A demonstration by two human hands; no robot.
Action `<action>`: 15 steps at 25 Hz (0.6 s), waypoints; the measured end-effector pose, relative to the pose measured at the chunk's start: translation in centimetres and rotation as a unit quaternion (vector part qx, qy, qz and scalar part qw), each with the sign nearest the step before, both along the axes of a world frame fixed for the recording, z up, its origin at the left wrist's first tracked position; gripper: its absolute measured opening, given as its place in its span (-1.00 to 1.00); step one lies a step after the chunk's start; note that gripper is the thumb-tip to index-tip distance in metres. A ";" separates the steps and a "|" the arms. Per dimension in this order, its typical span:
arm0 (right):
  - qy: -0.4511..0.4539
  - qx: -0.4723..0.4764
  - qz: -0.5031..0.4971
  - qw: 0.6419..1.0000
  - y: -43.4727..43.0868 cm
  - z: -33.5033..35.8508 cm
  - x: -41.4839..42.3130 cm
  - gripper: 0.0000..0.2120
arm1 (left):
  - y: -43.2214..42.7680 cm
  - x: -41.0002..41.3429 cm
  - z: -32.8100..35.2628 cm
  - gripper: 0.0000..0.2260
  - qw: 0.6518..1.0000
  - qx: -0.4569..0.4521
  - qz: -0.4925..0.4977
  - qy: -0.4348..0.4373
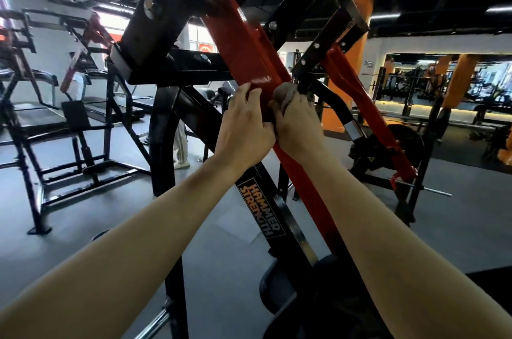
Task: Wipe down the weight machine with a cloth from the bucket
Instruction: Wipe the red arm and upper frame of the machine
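**Kid 1:** Up on the red arm (243, 56) of the weight machine (260, 208), what are the grips doing?

**Kid 2:** The left grip (243, 122) curls its fingers round the edge of the red arm and holds it. The right grip (297, 122) is right beside it, touching it.

**Kid 1:** Where is the cloth?

**Kid 2:** The grey cloth (285, 94) is bunched up in the right grip, which squeezes it against the red arm. A bit pokes out on top.

**Kid 1:** What else?

**Kid 2:** Black gym frames (69, 122) stand on the grey floor (116, 216).
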State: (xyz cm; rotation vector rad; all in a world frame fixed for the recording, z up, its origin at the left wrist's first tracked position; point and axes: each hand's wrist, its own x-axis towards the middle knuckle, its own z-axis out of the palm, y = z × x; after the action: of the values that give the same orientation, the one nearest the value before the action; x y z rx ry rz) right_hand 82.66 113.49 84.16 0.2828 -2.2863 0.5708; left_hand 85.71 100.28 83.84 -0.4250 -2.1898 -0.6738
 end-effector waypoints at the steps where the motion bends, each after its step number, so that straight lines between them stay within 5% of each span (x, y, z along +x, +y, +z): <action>1: 0.008 0.038 -0.026 0.999 0.1 -0.7 0.5 -0.49 | 0.4 0.3 0.0 -0.38 1.000 0.001 0.005 -0.010; 3: 0.056 0.102 -0.032 0.993 0.8 -1.7 1.9 -0.40 | 1.3 0.9 0.2 -0.36 0.999 0.011 0.012 -0.031; 6: 0.098 0.032 -0.008 0.995 2.0 -2.9 3.9 -0.55 | 2.4 1.9 -0.2 -0.31 0.998 0.009 0.017 -0.059; 12: -0.013 -0.048 -0.080 0.996 4.1 -6.6 6.1 -0.50 | 3.0 2.8 -1.7 -0.31 0.997 -0.004 0.011 -0.077; 15: -0.147 -0.120 -0.088 0.978 4.4 -6.3 6.3 -0.47 | 3.6 3.0 -2.1 -0.29 0.996 -0.004 0.007 -0.084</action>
State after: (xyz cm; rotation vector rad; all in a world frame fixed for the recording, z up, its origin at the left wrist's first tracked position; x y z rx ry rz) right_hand 88.91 117.90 77.82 -0.1296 -2.4589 0.8328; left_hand 88.70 103.86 81.71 -0.3684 -2.3529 -0.7152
